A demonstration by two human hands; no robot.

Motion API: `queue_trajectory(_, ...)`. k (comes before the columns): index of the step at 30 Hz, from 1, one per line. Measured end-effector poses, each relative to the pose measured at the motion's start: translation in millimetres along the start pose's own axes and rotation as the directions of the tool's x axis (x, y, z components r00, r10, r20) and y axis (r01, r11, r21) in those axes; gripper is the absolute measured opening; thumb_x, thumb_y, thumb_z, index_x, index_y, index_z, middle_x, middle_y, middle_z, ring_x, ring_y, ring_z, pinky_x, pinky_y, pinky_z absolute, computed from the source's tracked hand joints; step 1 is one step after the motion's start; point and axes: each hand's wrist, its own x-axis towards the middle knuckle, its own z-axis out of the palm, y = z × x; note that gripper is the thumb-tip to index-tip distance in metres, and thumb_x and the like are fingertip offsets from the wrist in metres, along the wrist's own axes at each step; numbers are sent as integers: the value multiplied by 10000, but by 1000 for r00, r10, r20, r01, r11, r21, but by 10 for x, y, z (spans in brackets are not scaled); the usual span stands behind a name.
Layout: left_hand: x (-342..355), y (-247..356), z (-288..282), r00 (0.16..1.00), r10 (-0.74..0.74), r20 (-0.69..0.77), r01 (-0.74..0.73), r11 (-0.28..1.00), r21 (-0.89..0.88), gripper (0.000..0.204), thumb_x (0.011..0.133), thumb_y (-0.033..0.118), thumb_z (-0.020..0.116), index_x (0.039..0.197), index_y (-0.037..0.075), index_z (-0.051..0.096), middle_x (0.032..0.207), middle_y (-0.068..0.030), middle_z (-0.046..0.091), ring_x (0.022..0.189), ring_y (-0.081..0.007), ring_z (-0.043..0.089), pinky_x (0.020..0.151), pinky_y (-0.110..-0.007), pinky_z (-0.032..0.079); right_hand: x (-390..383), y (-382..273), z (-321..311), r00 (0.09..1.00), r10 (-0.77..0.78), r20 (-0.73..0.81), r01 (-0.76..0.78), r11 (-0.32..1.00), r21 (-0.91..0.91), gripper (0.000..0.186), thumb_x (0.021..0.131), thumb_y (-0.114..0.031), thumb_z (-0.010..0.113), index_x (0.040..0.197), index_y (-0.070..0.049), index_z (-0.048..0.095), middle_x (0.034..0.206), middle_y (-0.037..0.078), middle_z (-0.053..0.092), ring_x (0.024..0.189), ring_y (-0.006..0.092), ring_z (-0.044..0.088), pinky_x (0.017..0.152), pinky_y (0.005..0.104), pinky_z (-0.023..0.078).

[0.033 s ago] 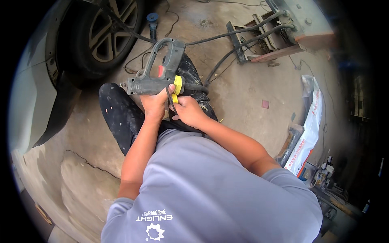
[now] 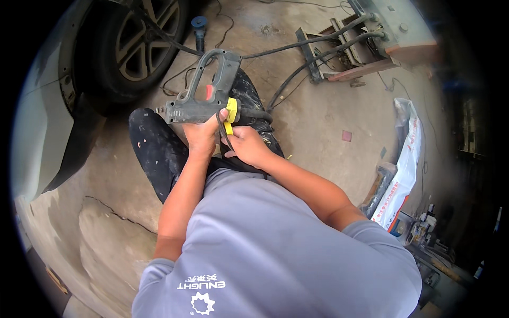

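A black gun-shaped tool (image 2: 183, 111) with a red trigger lies across my knees, its handle loop pointing away from me. My left hand (image 2: 200, 139) grips the underside of its body, with the thumb against a band of yellow tape (image 2: 231, 110). This tape wraps the tool's right end, where a thick black cable (image 2: 256, 114) comes out. A short yellow strip hangs from the band, and my right hand (image 2: 246, 144) pinches at it with closed fingers. Between the hands runs a thin dark cord (image 2: 223, 131); its lower end reaches my right fingers.
A car wheel (image 2: 142, 47) and grey body panel (image 2: 45, 122) stand at left. Beyond my knees is a blue angle grinder (image 2: 199, 33). Thick cables (image 2: 313, 40) run to a machine (image 2: 405, 26) on a metal frame. At right lies a white plastic bag (image 2: 405, 169).
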Motion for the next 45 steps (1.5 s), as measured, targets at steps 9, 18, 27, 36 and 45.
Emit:
queue_trajectory(9,-25,-109,-47,999,-34,-33,32,997,-65,610,734,26,880,1256,-25,570,1111,-98,682,1020,-204,670,947,-350,538,-260,-8,-186,952,20,304,-7,999,-45,241,1047,-214,596,1016,20,645,879,17,621,789,117,643,838,344,624)
queue_trajectory(18,25,-82,-113,999,-9,49,7,999,45,499,716,129,927,1124,1,669,1073,-71,713,964,-178,668,902,-321,523,-631,-688,-525,957,-289,35,284,953,110,251,1026,-191,594,993,51,648,877,114,699,764,166,676,749,347,595)
queue_trajectory(27,-35,-329,-132,984,-167,64,174,977,-123,634,693,115,939,1225,26,604,1144,-59,675,1076,-180,632,989,-336,489,316,-516,-674,947,-311,-81,320,898,301,368,997,-139,668,1281,61,545,1144,111,683,971,154,684,831,329,585)
queue_trajectory(36,159,-406,-198,938,-308,159,344,886,-311,654,726,69,876,1294,3,558,1231,-103,641,1155,-231,617,1064,-363,459,386,-904,-1053,797,-531,288,420,142,-896,456,900,-367,736,1196,-37,629,1135,197,600,1118,402,578,1003,499,438)
queue_trajectory(45,254,-368,-101,932,-275,235,337,898,-283,693,770,105,865,1357,-39,525,1302,-121,628,1221,-239,596,1096,-369,435,650,-859,-1163,624,-539,565,742,181,-646,216,976,-211,577,1020,-34,693,1004,172,695,989,335,656,905,438,496)
